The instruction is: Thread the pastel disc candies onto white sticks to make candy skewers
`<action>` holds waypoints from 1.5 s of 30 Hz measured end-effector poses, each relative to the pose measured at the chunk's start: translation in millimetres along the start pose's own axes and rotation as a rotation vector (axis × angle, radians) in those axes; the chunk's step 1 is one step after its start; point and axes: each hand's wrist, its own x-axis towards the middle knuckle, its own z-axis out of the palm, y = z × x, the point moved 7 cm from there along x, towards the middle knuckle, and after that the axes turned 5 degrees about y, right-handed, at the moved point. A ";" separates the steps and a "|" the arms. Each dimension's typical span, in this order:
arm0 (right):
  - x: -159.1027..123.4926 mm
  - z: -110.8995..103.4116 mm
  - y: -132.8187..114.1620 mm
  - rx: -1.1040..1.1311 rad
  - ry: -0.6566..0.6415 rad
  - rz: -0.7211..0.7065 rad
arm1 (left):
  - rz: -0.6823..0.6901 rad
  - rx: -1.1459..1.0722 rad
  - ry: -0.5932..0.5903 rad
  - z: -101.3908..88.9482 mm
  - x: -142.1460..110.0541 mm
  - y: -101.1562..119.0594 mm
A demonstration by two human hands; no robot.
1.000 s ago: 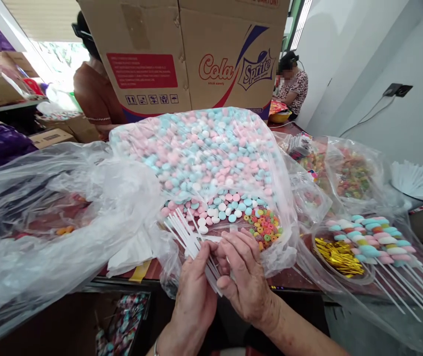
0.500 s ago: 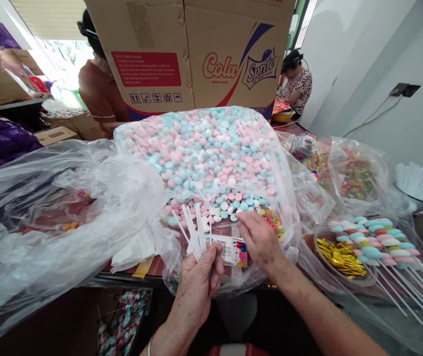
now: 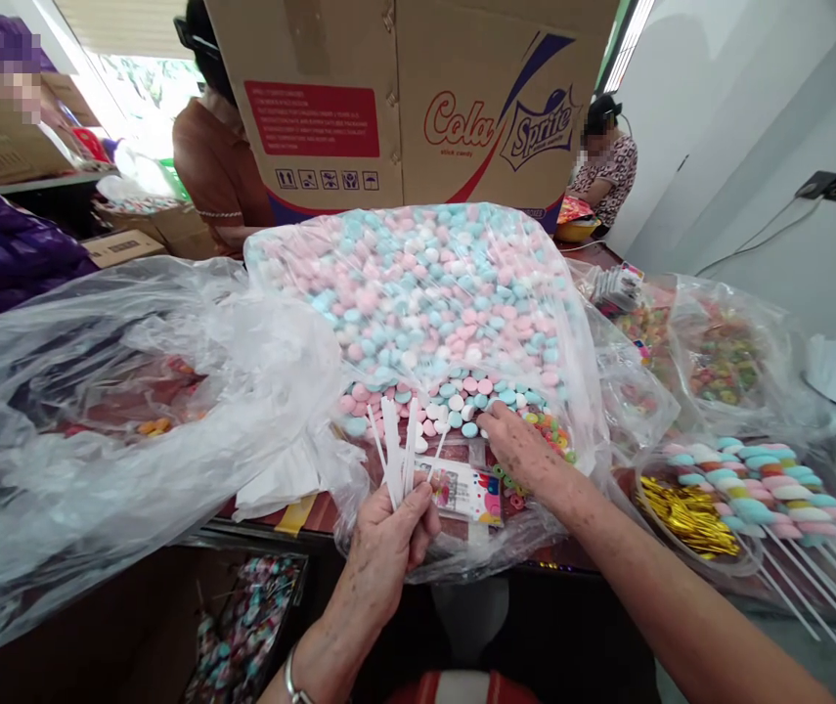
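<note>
My left hand (image 3: 390, 543) is closed around a fanned bundle of white lollipop sticks (image 3: 393, 450), which point up and away from me. Fingers drawn together, my right hand (image 3: 524, 450) reaches to the near edge of loose pink, blue and white candies (image 3: 454, 396). Its fingertips touch the candies, but whatever is between them is hidden. Ring-shaped gummy candies (image 3: 556, 435) lie right beside that hand, partly covered by it. On the table between my hands is a printed card (image 3: 468, 494) with colourful spots.
A large clear bag of candies (image 3: 418, 284) lies ahead, before a tall carton (image 3: 330, 59). Crumpled plastic (image 3: 263, 362) spreads leftward. Finished candy skewers (image 3: 762, 484) and a bowl of gold ties (image 3: 688, 518) sit right. An open box (image 3: 242, 626) stands below left. Co-workers sit beyond.
My right hand has left the sticks beside my left hand and moved forward to the candies, uncovering the printed card. The left hand keeps the sticks, now more upright. The view has shifted slightly.
</note>
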 end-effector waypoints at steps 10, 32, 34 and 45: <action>11.3 -19.3 -14.3 0.068 0.113 0.039 | -0.061 0.003 0.047 5.3 -2.0 -2.5; -4.9 -0.9 14.3 1.684 0.153 0.466 | 0.059 0.371 -0.026 4.0 3.8 -5.1; -10.6 -2.2 12.3 1.794 0.151 0.494 | 0.059 0.395 -0.016 4.5 5.2 -5.0; -15.3 -1.7 9.1 1.848 0.174 0.463 | 0.124 0.406 0.000 8.1 5.3 2.9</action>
